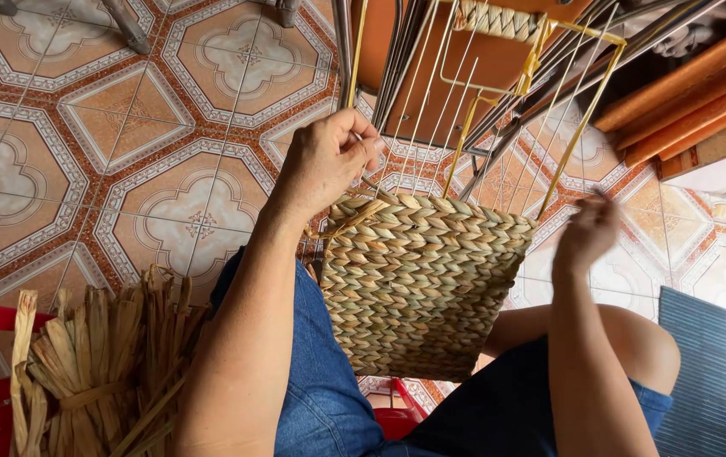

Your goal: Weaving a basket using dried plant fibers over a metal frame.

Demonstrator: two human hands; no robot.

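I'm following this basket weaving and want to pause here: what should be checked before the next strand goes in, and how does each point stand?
1. Left hand grips the top edge of the woven basket: ok.
2. Right hand placed on the wire uprights: cannot tell, it is blurred.
3. Woven rows even and tight: ok.
4. Basket steadied on the lap: ok.
5. Dried strands within reach by the left arm: ok.
6. Working strand held in the fingers: cannot tell.

It looked like a home weaving spot: a patterned tile floor (126, 161) and a pile of dried straw (100, 364).
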